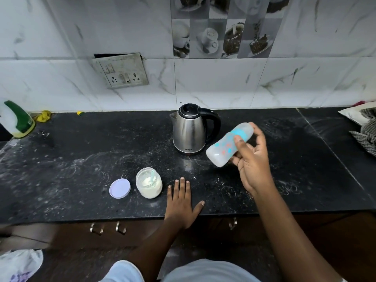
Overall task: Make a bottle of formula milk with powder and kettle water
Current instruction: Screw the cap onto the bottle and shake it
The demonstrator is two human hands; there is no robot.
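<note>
The right hand (254, 165) gripped the bottle (221, 148), tilted in the air just beside the kettle (189, 135); the left hand (181, 202) lay flat, fingers straight, on the counter (81, 169) near the open powder jar (149, 183). It looked like bottle-readying; next it wanted standing upright and uncapping

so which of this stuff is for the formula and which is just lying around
For the job: baby bottle in the right hand, kettle, powder jar, jar lid.
Lying about: green-and-white bottle, checked cloth, plastic bag, wall socket.
</note>
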